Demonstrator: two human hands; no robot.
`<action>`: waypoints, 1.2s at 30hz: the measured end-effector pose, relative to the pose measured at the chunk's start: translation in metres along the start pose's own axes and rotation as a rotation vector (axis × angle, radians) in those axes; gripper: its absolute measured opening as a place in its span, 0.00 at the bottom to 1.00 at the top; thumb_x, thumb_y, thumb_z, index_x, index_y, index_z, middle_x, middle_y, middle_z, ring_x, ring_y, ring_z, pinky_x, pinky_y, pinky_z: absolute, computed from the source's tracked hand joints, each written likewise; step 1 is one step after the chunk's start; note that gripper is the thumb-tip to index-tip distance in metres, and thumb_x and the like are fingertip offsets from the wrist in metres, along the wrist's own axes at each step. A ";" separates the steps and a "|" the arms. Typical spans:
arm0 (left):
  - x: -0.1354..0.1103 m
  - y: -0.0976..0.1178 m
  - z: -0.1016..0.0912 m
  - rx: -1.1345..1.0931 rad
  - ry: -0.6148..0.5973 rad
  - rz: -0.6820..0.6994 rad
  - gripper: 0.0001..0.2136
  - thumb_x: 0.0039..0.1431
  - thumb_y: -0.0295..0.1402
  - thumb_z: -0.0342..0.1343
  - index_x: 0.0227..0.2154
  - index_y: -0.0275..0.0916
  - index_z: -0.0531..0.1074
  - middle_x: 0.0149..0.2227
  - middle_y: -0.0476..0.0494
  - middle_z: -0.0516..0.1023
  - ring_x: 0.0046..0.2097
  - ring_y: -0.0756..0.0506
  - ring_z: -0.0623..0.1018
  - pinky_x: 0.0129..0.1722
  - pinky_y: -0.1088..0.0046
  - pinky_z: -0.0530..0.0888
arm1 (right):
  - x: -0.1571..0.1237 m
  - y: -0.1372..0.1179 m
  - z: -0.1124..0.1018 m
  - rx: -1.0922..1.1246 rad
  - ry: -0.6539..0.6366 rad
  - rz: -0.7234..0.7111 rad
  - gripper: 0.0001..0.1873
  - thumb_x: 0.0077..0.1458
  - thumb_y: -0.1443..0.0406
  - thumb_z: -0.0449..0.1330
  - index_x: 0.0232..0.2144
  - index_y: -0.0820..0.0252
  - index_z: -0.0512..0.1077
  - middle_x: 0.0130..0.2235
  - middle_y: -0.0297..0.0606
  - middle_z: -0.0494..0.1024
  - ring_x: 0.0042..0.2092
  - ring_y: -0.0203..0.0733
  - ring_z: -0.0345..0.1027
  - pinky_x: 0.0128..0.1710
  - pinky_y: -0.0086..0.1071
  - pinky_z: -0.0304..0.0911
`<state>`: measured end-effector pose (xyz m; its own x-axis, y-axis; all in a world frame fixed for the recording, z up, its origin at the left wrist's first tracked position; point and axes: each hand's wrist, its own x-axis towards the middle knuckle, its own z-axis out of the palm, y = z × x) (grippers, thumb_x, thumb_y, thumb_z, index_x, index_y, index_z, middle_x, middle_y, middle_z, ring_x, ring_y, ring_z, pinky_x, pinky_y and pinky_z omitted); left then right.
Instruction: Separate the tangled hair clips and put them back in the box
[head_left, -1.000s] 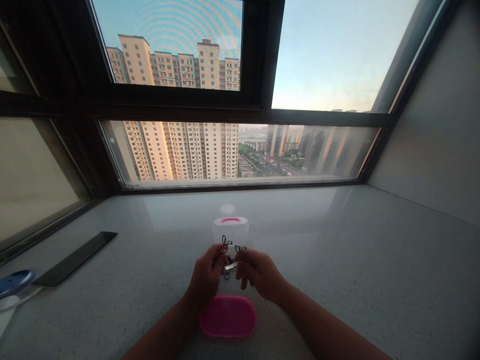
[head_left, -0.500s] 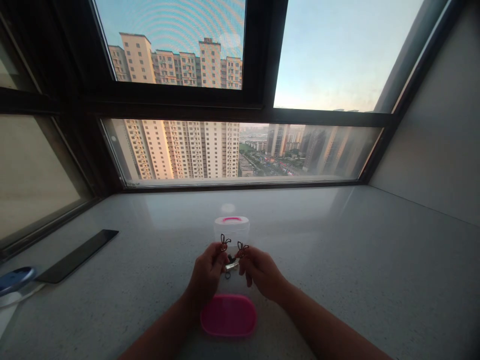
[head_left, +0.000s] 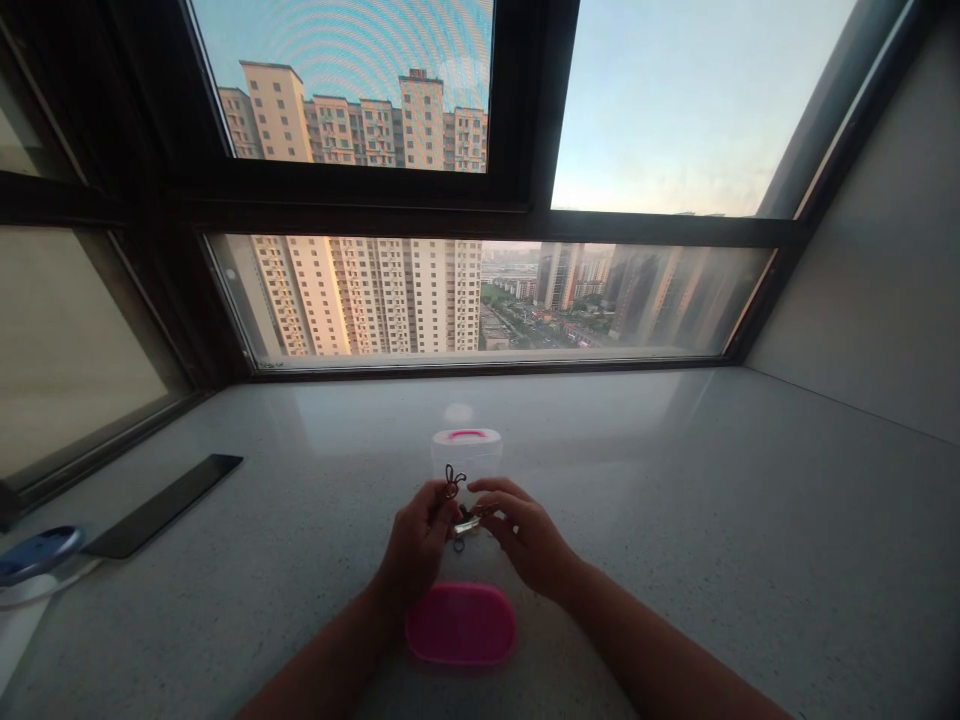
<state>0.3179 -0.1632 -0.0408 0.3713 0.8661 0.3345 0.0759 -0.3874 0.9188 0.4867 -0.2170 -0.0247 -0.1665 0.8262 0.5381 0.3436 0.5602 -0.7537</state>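
My left hand (head_left: 417,530) is closed, pinching a small dark wire piece with upright loops like rabbit ears (head_left: 452,480). Close by on the right, my right hand (head_left: 534,535) has its thumb and fingers round a similar brownish wire piece (head_left: 486,510), now tilted flat and partly hidden. Between the hands show a shiny silvery piece (head_left: 466,526) and a small ring (head_left: 459,546); I cannot tell whether they are held or lie behind. A translucent box (head_left: 466,455) with a pink handle stands just beyond the hands. Nearer me lies a pink oval lid or tray (head_left: 461,625).
The pale speckled sill (head_left: 675,520) runs up to a dark window frame (head_left: 495,372). At the left lie a flat black slab (head_left: 165,507) and a blue rounded object (head_left: 41,555) on something white. A wall (head_left: 877,280) rises on the right.
My right hand has turned, with its index finger lifted and stretched out. The looped piece in it has tipped from upright to nearly flat. My left hand has hardly moved.
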 end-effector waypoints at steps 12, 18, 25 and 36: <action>0.001 0.001 0.000 0.017 0.000 0.016 0.08 0.60 0.36 0.47 0.37 0.38 0.66 0.26 0.50 0.70 0.25 0.51 0.69 0.26 0.76 0.67 | 0.001 -0.001 0.000 0.020 -0.009 0.025 0.09 0.60 0.66 0.51 0.37 0.58 0.71 0.53 0.45 0.68 0.45 0.41 0.69 0.35 0.30 0.68; 0.000 0.001 0.000 0.021 -0.006 0.022 0.08 0.61 0.36 0.47 0.38 0.38 0.66 0.26 0.50 0.70 0.26 0.51 0.69 0.27 0.76 0.67 | 0.001 0.002 0.000 0.035 -0.002 0.050 0.09 0.60 0.63 0.52 0.37 0.59 0.72 0.53 0.45 0.69 0.43 0.41 0.70 0.32 0.29 0.69; 0.000 0.000 0.000 0.008 0.002 0.022 0.08 0.60 0.36 0.48 0.38 0.38 0.66 0.26 0.50 0.70 0.25 0.51 0.69 0.27 0.76 0.68 | 0.001 -0.004 -0.003 -0.043 0.001 -0.020 0.09 0.60 0.66 0.52 0.37 0.58 0.72 0.56 0.47 0.67 0.50 0.46 0.66 0.38 0.33 0.68; 0.000 0.002 0.000 0.002 0.010 0.022 0.08 0.60 0.36 0.48 0.38 0.37 0.66 0.26 0.49 0.71 0.25 0.51 0.69 0.27 0.76 0.68 | 0.000 -0.001 -0.004 -0.044 0.005 -0.036 0.08 0.59 0.66 0.52 0.37 0.58 0.72 0.56 0.46 0.67 0.50 0.46 0.67 0.37 0.33 0.67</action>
<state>0.3176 -0.1641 -0.0388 0.3638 0.8606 0.3565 0.0696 -0.4068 0.9109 0.4901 -0.2175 -0.0222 -0.1747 0.8053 0.5666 0.3778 0.5862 -0.7167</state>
